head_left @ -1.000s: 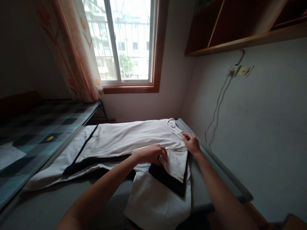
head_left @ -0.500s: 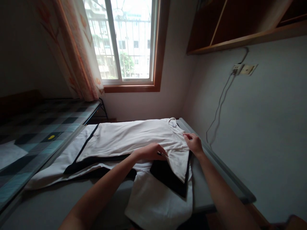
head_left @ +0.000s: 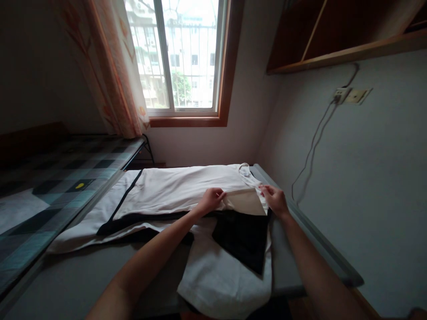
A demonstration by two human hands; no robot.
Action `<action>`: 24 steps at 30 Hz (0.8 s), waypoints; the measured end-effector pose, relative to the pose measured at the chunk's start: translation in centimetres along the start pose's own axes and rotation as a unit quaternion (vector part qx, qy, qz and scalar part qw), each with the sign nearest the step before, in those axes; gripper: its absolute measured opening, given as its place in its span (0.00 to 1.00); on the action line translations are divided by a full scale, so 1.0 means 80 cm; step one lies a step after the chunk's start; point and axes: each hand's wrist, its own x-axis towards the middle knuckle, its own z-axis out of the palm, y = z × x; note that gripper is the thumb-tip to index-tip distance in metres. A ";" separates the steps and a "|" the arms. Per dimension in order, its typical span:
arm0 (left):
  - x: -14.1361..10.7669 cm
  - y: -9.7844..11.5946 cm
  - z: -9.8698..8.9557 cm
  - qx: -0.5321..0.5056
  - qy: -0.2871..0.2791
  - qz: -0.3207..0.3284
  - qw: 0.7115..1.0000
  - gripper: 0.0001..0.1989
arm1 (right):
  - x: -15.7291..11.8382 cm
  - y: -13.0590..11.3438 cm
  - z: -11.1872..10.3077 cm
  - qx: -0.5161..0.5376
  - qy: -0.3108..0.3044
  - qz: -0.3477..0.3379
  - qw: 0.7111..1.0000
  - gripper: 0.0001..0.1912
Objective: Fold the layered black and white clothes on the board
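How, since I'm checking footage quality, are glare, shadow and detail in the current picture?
Head view: the window glares, its outdoor scene washed out; head view: the wall cupboard sinks into darkness, and the cable casts a soft shadow on the wall; head view: the black fabric shows little detail, while the white shirt shows its folds.

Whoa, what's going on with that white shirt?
Someone is handling the white shirt with both hands. The left hand pinches its sleeve, folded back toward the body; the right hand pinches it near the collar. Black cloth and more white cloth show underneath, on a grey surface.
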 end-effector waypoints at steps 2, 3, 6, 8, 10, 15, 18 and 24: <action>0.004 -0.014 -0.004 -0.015 0.015 -0.040 0.999 0.20 | -0.001 -0.004 -0.001 0.029 -0.037 -0.006 0.999 0.36; 0.006 -0.020 -0.005 -0.026 0.012 -0.051 0.998 0.20 | -0.002 -0.006 0.000 0.035 -0.058 -0.012 0.998 0.38; 0.006 -0.029 -0.009 -0.059 -0.001 -0.050 0.997 0.15 | -0.007 -0.010 0.002 0.000 -0.117 -0.029 0.993 0.37; 0.004 -0.029 -0.009 -0.076 -0.001 -0.037 0.996 0.20 | -0.011 -0.012 0.005 -0.068 -0.135 -0.047 0.987 0.30; 0.002 -0.026 -0.009 -0.079 -0.005 -0.024 0.997 0.29 | -0.015 -0.014 0.008 -0.145 -0.135 -0.071 0.978 0.22; -0.001 -0.018 -0.010 -0.051 -0.036 0.004 0.998 0.12 | -0.022 -0.025 0.014 -0.269 -0.148 -0.098 0.947 0.19; -0.001 -0.017 -0.007 -0.057 -0.002 0.004 0.998 0.08 | -0.026 -0.031 0.018 -0.313 -0.149 -0.102 0.933 0.18; -0.001 -0.020 -0.002 -0.061 0.033 -0.032 0.997 0.05 | -0.023 -0.042 0.031 -0.389 -0.155 -0.088 0.904 0.18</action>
